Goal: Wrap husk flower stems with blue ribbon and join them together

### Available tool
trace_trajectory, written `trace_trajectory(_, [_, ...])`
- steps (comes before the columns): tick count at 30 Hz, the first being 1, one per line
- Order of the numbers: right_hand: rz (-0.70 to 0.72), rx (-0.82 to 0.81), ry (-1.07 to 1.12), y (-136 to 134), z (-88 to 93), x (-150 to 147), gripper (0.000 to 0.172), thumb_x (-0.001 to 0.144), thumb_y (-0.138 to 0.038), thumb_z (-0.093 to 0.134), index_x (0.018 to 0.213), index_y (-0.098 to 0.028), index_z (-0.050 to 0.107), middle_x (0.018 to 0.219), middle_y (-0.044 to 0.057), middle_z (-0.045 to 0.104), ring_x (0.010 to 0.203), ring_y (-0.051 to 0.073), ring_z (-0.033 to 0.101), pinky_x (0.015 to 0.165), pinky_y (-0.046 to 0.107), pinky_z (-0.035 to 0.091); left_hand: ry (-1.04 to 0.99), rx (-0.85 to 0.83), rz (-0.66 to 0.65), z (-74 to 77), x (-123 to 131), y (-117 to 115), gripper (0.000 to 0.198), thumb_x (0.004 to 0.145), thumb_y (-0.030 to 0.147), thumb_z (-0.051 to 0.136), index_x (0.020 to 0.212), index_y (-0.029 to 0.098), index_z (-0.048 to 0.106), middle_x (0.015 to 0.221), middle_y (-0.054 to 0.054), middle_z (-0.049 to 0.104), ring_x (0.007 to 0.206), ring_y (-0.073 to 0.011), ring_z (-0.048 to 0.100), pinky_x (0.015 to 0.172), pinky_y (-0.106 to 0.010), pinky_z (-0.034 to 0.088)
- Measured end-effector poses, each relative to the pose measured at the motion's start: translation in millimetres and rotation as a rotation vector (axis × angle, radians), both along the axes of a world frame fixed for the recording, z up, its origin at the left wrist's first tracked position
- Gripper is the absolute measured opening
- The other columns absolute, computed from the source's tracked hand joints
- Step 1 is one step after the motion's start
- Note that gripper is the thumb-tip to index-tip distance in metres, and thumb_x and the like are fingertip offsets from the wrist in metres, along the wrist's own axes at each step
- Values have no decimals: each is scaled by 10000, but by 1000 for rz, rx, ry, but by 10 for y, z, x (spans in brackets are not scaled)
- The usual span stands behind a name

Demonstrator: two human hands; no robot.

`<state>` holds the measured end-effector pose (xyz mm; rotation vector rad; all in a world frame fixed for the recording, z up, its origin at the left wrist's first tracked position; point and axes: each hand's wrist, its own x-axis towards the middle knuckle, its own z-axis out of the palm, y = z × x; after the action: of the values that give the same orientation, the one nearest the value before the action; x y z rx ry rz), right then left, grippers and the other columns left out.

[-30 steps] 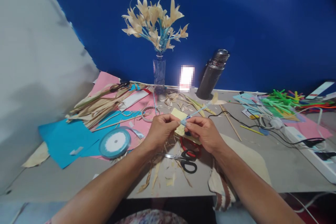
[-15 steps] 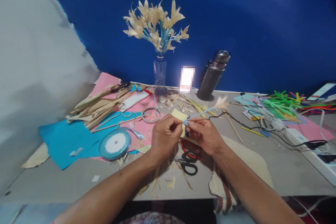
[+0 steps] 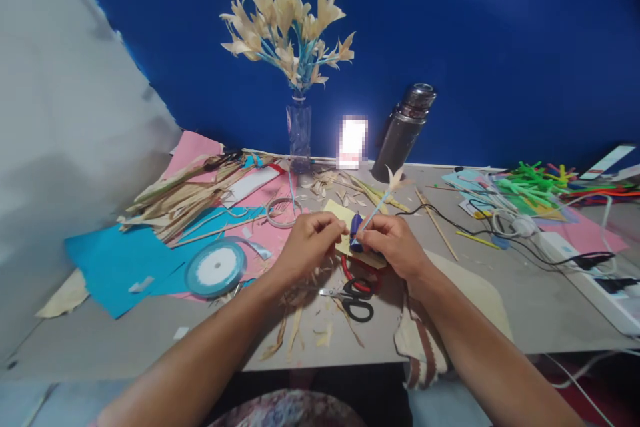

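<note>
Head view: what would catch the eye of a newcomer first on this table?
The bouquet of cream flowers in a clear vase stands out against the blue wall at the back. At the middle, the right hand pinches a thin blue stem tipped with one cream flower, the left hand pinched close beside it, behind black scissors.

Scissors before the hands, ribbon spool left, flask behind

Cannot read the pixelated patch; loses the power strip past the right edge; hides the low end of the stem within the right hand.
</note>
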<state>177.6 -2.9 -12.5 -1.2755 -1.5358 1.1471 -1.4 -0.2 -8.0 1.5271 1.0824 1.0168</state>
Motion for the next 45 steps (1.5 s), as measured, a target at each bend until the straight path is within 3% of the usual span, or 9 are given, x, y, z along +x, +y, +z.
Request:
trace_trajectory(5, [241, -28, -179, -39, -8, -54, 121, 681, -196, 596, 563, -173, 583, 497, -46, 502, 466, 88, 407, 456, 218, 296, -128, -158, -80, -25, 3, 48, 213, 793, 358, 677, 826, 155, 735, 636, 13, 618, 502, -86, 489, 468, -207, 341])
trace_trajectory(10, [342, -31, -202, -51, -8, -66, 141, 699, -202, 599, 566, -173, 561, 504, -53, 485, 471, 80, 391, 450, 205, 286, -395, -407, -118, -71, 42, 27, 250, 644, 318, 817, 791, 148, 706, 597, 34, 588, 482, -71, 485, 458, -196, 352])
trace_trajectory(14, [386, -60, -197, -60, 15, -32, 150, 719, -213, 628, 586, -174, 571, 508, -55, 504, 461, 76, 397, 447, 202, 293, -488, -501, -179, -55, 15, 47, 276, 628, 303, 845, 713, 149, 633, 516, 66, 506, 443, -47, 437, 438, -170, 333])
trace_trajectory(19, [392, -101, -82, -71, 32, 1, 147, 798, -257, 643, 678, -175, 619, 565, -33, 585, 458, 86, 463, 465, 211, 364, -507, -389, -160, -52, -5, 76, 270, 692, 293, 801, 750, 154, 577, 639, 22, 613, 454, -46, 483, 435, -167, 347])
trace_trajectory(31, [366, -146, 60, -62, -22, 25, 319, 869, -465, 650, 754, -168, 628, 556, -23, 587, 414, 81, 452, 409, 202, 331, -352, -78, 56, -41, 19, 52, 217, 809, 315, 679, 798, 192, 500, 561, 68, 541, 461, -62, 503, 480, -180, 383])
trace_trajectory(37, [351, -192, 68, -60, -36, 3, 309, 854, -448, 664, 728, -168, 635, 591, -16, 610, 404, 71, 424, 381, 204, 289, -243, 63, 82, -11, 35, -3, 147, 833, 254, 624, 800, 194, 494, 642, 64, 511, 496, -65, 499, 477, -199, 401])
trace_trajectory(45, [313, -118, 38, -83, 11, -24, 209, 818, -375, 683, 781, -172, 644, 566, -24, 592, 429, 88, 450, 424, 220, 329, -245, 84, 168, -10, 38, -14, 157, 847, 246, 616, 791, 196, 479, 648, 71, 506, 471, -59, 529, 460, -192, 416])
